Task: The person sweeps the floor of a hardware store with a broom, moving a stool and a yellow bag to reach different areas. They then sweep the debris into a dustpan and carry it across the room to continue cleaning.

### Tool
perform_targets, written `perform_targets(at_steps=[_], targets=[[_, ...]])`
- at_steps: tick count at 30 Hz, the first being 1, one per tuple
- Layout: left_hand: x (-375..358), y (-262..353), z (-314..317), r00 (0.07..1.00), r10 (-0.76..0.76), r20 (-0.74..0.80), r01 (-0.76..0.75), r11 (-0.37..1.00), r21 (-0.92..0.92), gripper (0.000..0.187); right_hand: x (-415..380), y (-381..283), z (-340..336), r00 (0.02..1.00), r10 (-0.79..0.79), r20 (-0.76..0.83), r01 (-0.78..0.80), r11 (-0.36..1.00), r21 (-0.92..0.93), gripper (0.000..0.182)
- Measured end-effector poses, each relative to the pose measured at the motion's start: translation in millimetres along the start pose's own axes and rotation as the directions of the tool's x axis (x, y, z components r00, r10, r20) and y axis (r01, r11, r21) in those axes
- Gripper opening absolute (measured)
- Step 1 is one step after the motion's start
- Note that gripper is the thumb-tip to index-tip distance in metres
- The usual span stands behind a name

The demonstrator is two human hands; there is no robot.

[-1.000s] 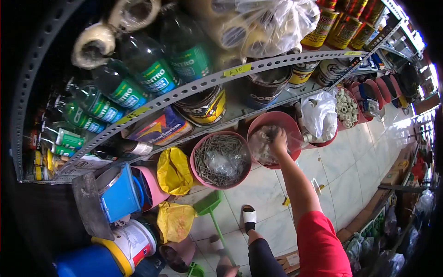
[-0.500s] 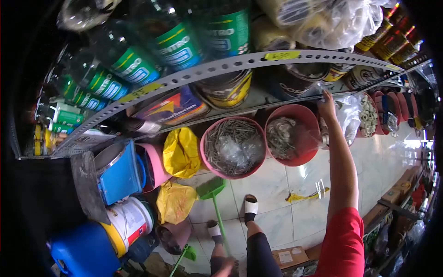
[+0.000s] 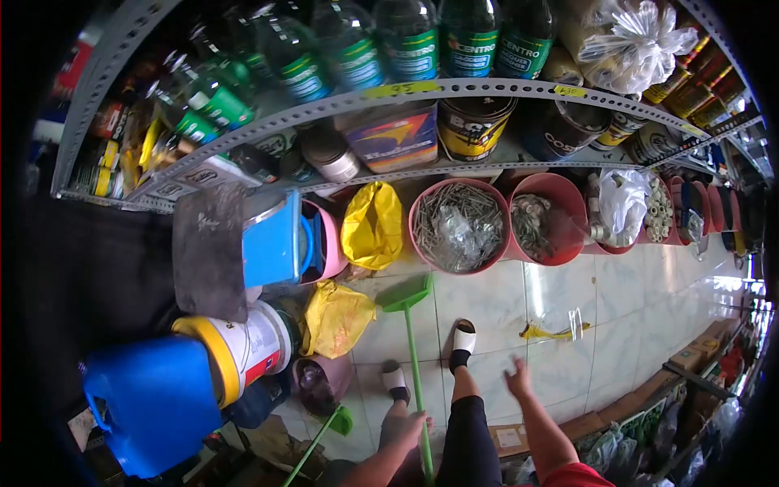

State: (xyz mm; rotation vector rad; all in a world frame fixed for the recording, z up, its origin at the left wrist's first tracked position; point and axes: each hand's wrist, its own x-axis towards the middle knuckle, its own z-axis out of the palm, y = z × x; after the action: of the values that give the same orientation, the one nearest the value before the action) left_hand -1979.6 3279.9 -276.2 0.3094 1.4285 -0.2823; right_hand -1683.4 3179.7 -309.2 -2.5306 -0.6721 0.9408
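Observation:
My left hand [image 3: 415,425] is wrapped around the long green handle of a broom [image 3: 410,294], whose head lies on the tiles near the pink buckets. My right hand [image 3: 517,378] hangs over the floor with its fingers apart and nothing in it. A yellow strip of something [image 3: 545,332] with a clear piece across it lies on the tiles beyond that hand. My feet in white slippers [image 3: 462,334] stand on either side of the broom handle.
Along the shelf's foot stand a bucket of nails [image 3: 423,231], a red bucket [image 3: 565,247] and more tubs. Above them, the metal shelf [image 3: 341,104] carries bottles and cans. Yellow sacks [image 3: 339,321], a blue jerrycan [image 3: 150,406] and a paint bucket [image 3: 264,341] crowd the left.
My right hand has come away from the shelf edge and dropped down over the floor. The view has shifted left. My left hand now shows clearly on the broom handle.

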Motion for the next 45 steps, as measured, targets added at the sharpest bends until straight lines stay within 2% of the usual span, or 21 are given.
perform_targets(at_steps=[2, 4, 5, 6, 10, 12, 15, 19, 20, 24, 25, 26, 28, 29, 30, 36, 38, 40, 41, 42, 45], targets=[[14.3, 2.3, -21.6, 0.995, 0.033, 0.094, -0.044, 0.993, 0.112, 0.024, -63.1, -62.4, 19.6, 0.913, 0.102, 0.395, -0.184, 0.967, 0.175, 0.045], [-31.7, 48.1, -3.0, 0.964, 0.147, 0.22, -0.136, 0.989, -0.064, 0.032, -119.7, -142.1, 8.0, 0.675, -0.383, 0.631, 0.256, 0.923, 0.287, 0.037], [-25.4, 56.6, -2.9, 0.967, 0.13, 0.217, -0.146, 0.988, 0.057, 0.034, -145.3, -176.3, 6.0, 0.574, -0.192, 0.796, -0.478, 0.711, 0.516, 0.033], [-16.1, 65.0, -7.1, 0.971, 0.117, 0.208, -0.155, 0.972, 0.176, 0.036, -171.0, -210.6, 4.0, 0.431, 0.014, 0.902, -0.902, 0.041, 0.43, 0.03], [-66.2, 108.2, -35.2, 0.963, 0.187, 0.194, -0.243, 0.914, 0.326, 0.037, -185.4, -234.1, 12.4, 0.572, -0.329, 0.751, -0.752, -0.577, 0.32, 0.022], [-75.3, 108.5, -60.1, 0.969, 0.237, 0.076, -0.249, 0.915, 0.318, 0.036, -197.1, -269.8, 0.2, 0.583, -0.246, 0.774, -0.717, -0.605, 0.347, 0.019], [-75.5, 87.6, -112.7, 0.967, 0.252, -0.042, -0.227, 0.924, 0.309, 0.03, -196.6, -288.9, -2.5, 0.591, -0.224, 0.775, -0.797, -0.31, 0.518, 0.015], [-31.8, 40.5, -200.0, 0.928, 0.365, -0.076, -0.234, 0.729, 0.644, 0.021, -95.3, -239.7, 9.8, 0.631, -0.271, 0.727, -0.719, -0.557, 0.416, 0.014], [-25.4, 35.5, -212.3, 0.914, 0.395, -0.089, -0.21, 0.652, 0.729, 0.021, -67.8, -196.9, 18.3, 0.556, -0.469, 0.686, -0.726, -0.676, 0.127, 0.015], [-19.9, 38.8, -232.2, 0.859, 0.43, -0.276, -0.058, 0.618, 0.784, 0.028, -119.3, -95.2, -48.0, 0.7, -0.315, 0.64, -0.527, -0.834, 0.165, 0.023], [-6.7, 39.0, -236.7, 0.847, 0.449, -0.284, -0.063, 0.615, 0.786, 0.03, -140.8, -85.8, -63.7, 0.689, -0.125, 0.714, -0.467, -0.829, 0.307, 0.024], [9.8, 37.7, -241.2, 0.834, 0.47, -0.289, -0.071, 0.61, 0.789, 0.033, -163.5, -50.8, -57.9, 0.748, -0.022, 0.663, -0.556, -0.565, 0.609, 0.023], [66.2, 58.0, -250.9, 0.818, 0.558, -0.143, -0.165, 0.466, 0.87, 0.036, -181.2, -50.4, -70.1, 0.761, 0.071, 0.645, -0.578, -0.377, 0.723, 0.023], [82.1, 63.5, -250.4, 0.803, 0.592, -0.071, -0.209, 0.39, 0.897, 0.038, -206.4, -95.1, -101.3, 0.684, 0.095, 0.724, -0.574, -0.542, 0.613, 0.023], [85.3, 82.7, -238.5, 0.82, 0.549, -0.161, -0.178, 0.511, 0.841, 0.039, -221.0, -112.3, -120.2, 0.633, 0.11, 0.766, -0.64, -0.482, 0.599, 0.023], [84.8, 251.2, -126.2, 0.744, 0.618, -0.254, -0.418, 0.727, 0.545, 0.026, -270.9, -127.9, -139.3, 0.788, 0.235, 0.569, -0.615, 0.303, 0.728, 0.026], [139.7, 298.0, -128.5, 0.715, 0.661, -0.227, -0.43, 0.672, 0.603, 0.031, -284.4, -131.7, -122.4, 0.682, 0.454, 0.573, -0.671, 0.077, 0.737, 0.024], [127.5, 338.9, -100.7, 0.698, 0.651, -0.297, -0.451, 0.723, 0.524, 0.036, -298.4, -121.8, -89.4, 0.832, 0.431, 0.349, -0.547, 0.532, 0.646, 0.038], [120.1, 354.6, -91.4, 0.754, 0.583, -0.302, -0.411, 0.778, 0.474, 0.043, -295.3, -143.9, -96.0, 0.769, 0.494, 0.406, -0.637, 0.535, 0.556, 0.041], [114.0, 370.2, -82.8, 0.804, 0.51, -0.305, -0.364, 0.829, 0.426, 0.051, -305.5, -116.1, -65.3, 0.93, 0.322, 0.179, -0.368, 0.843, 0.393, 0.042], [108.0, 391.4, -57.1, 0.816, 0.429, -0.388, -0.388, 0.903, 0.183, 0.064, -304.9, -118.9, -49.4, 0.739, 0.536, 0.408, -0.667, 0.667, 0.331, 0.04]])
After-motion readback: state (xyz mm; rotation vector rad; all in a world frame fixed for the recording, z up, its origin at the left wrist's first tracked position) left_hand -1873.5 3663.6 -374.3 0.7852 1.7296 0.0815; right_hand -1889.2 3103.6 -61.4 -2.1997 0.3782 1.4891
